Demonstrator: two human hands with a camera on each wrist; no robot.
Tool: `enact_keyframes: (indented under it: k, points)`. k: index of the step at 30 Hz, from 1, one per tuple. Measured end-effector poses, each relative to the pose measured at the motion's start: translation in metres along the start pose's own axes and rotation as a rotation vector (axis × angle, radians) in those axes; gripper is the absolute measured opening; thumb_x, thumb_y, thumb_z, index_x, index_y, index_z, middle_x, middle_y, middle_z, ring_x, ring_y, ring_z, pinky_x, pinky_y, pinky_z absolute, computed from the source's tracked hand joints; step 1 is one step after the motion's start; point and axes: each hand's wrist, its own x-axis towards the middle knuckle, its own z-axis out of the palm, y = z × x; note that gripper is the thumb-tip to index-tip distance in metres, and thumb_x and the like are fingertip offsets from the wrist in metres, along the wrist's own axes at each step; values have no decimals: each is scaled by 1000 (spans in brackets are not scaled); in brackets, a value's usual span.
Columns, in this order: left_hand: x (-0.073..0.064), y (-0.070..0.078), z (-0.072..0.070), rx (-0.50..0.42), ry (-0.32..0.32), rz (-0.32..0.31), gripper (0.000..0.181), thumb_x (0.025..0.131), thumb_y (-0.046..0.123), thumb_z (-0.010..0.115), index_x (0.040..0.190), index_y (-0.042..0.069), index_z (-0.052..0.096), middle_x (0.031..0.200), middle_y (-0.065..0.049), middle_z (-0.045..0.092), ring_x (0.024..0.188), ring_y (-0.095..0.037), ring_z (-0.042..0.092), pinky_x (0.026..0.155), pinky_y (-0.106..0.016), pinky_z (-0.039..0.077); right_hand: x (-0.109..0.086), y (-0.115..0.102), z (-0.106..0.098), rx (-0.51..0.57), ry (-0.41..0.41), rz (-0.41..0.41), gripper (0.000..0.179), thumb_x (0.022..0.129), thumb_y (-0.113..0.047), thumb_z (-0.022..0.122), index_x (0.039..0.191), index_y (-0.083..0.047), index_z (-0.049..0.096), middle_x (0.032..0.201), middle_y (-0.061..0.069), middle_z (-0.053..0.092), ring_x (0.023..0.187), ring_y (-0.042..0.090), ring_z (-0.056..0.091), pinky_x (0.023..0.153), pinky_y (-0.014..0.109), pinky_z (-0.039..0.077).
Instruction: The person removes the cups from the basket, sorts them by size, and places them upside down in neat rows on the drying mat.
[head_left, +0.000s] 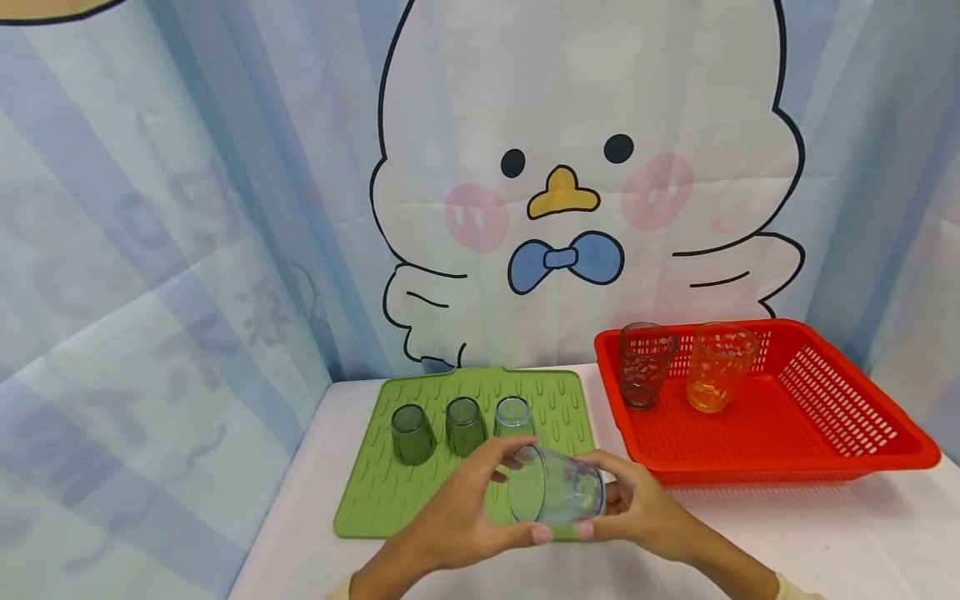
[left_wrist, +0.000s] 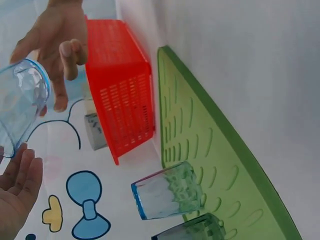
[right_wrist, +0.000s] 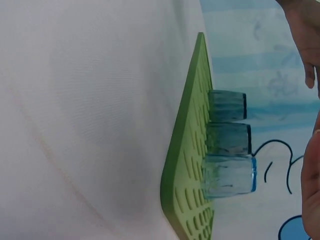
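A clear, bluish drinking glass [head_left: 558, 486] is held sideways in the air over the front of the green drying mat [head_left: 375, 492], its wide mouth facing left. My left hand [head_left: 468, 504] grips it around the mouth end, thumb below and fingers above. At the base end, my right hand [head_left: 648, 508] holds it between thumb and fingers. The left wrist view shows the same glass [left_wrist: 22, 97] between both hands; in the right wrist view it is out of sight. Behind it, two dark grey glasses [head_left: 412, 435] and a clear one [head_left: 513, 414] stand upside down on the mat.
A red perforated basket [head_left: 750, 471] stands to the right of the mat. Inside, at its left, are a dark tinted glass [head_left: 647, 367] and an orange glass [head_left: 720, 367], both upright. A curtain [head_left: 562, 333] with a cartoon bird hangs behind the white table [head_left: 300, 517].
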Motion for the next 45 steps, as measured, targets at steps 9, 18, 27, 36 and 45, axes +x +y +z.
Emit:
enact_keyframes:
  k: [9,18,27,36,45]
  points:
    - [-3,-9,4,4,-5,-61,75,83,44,80,144,20,43,134,5,55,115,-14,53,94,-30,52,1,-8,-2,-16,57,-91,54,90,9,64,138,-8,49,102,10,77,80,25,76,68,42,62]
    - [-5,-21,13,15,-67,-113,72,84,47,78,142,20,46,128,3,56,111,-10,51,92,-29,53,6,-7,8,-21,123,-159,52,90,10,64,136,-12,54,113,1,70,84,25,76,69,45,61]
    - [-10,-28,13,32,-96,-182,80,84,51,77,147,16,43,133,1,56,113,-11,55,91,-30,53,16,-6,14,-39,150,-168,47,91,7,65,135,-3,53,109,0,68,72,12,71,63,33,61]
    - [-26,-64,-5,1,-126,-296,72,89,45,74,147,13,46,129,-8,61,114,-29,62,89,-41,54,25,-2,11,-124,254,-95,52,86,5,72,133,6,51,109,0,64,62,7,65,60,30,60]
    - [-48,-106,-36,101,-120,-370,62,92,42,72,136,2,55,122,-10,65,106,-28,64,87,-43,54,34,3,7,-179,358,65,59,86,-5,77,139,-2,52,78,-4,66,52,8,54,53,28,54]
